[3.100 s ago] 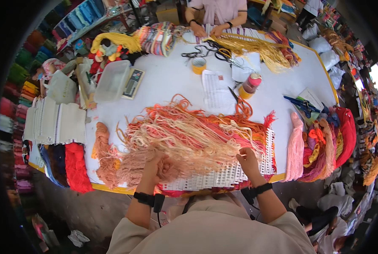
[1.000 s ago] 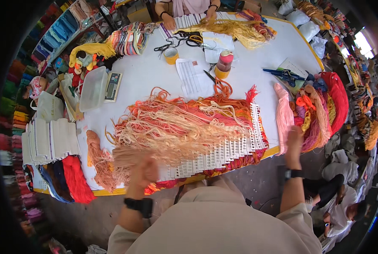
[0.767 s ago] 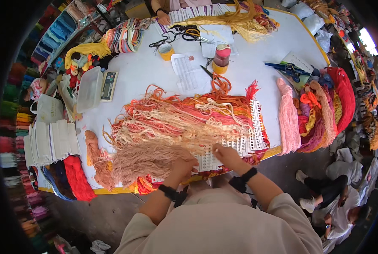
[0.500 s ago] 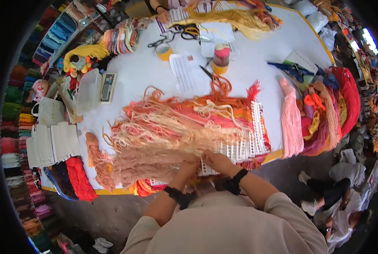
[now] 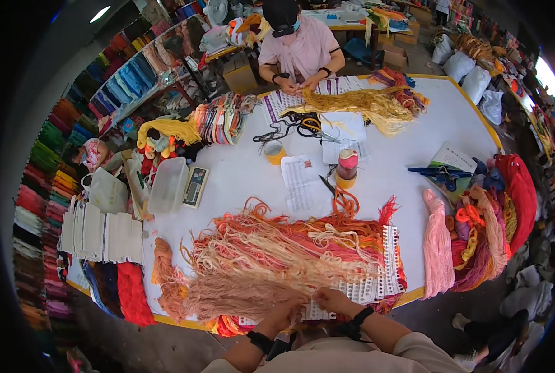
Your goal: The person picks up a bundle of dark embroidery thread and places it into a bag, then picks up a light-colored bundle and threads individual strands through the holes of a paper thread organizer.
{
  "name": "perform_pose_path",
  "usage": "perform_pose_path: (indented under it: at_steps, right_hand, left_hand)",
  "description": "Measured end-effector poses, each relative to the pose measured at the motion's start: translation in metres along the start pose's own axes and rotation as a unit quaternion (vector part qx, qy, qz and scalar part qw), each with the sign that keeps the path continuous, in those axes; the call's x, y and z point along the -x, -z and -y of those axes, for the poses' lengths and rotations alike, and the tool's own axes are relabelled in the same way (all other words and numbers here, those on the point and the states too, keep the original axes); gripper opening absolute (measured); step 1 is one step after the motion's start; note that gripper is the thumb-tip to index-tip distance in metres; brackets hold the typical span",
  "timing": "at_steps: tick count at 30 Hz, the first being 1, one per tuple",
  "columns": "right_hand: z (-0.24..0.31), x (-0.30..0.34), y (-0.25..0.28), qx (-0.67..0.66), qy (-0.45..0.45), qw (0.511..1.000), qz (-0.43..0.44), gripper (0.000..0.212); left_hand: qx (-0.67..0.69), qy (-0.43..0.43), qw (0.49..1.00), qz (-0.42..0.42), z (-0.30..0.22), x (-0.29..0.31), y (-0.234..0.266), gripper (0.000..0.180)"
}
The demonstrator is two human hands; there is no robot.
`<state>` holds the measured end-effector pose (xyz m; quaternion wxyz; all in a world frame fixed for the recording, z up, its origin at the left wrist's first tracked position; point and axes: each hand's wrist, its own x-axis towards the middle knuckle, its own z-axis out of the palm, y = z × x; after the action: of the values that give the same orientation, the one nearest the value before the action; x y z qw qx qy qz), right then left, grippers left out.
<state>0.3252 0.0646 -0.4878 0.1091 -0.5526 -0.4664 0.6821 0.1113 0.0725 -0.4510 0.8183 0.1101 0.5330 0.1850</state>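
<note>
At the near table edge, my left hand [image 5: 285,313] is closed on the ends of dusty-brown thread [image 5: 234,295] that spreads leftward in a loose bundle. Close beside it, my right hand [image 5: 335,301] has its fingertips pinched together at the same thread ends; the fine strands between them are too small to follow. Under and beyond the hands lie white hole-punched cards [image 5: 391,261], set in overlapping rows. Cream, pink, red and orange thread [image 5: 277,242] hangs from them across the table.
A pink skein [image 5: 437,245] and heaped coloured skeins [image 5: 476,230] lie right. Left are stacked white cards [image 5: 100,233], a clear plastic box [image 5: 168,184] and a scale [image 5: 195,186]. Beyond stand a thread cone [image 5: 348,163] and printed sheet [image 5: 299,183]. A co-worker [image 5: 299,46] handles yellow thread [image 5: 364,102].
The view has tilted up, so the table sits lower and the co-worker shows more fully. My hands stay together at the brown thread's ends.
</note>
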Motion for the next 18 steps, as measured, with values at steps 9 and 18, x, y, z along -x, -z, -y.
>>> perform_pose_path:
  at_steps: [9, 18]
  right_hand:
    - [0.007, 0.003, -0.004, -0.159, 0.022, 0.986, 0.034, 0.041]
    - [-0.024, -0.017, -0.024, 0.091, 0.074, 0.991, -0.07, 0.03]
  left_hand:
    - [-0.492, -0.016, 0.87, -0.003, 0.009, -0.012, -0.013, 0.031]
    - [-0.121, -0.259, 0.958, 0.036, -0.091, 0.076, 0.09, 0.021]
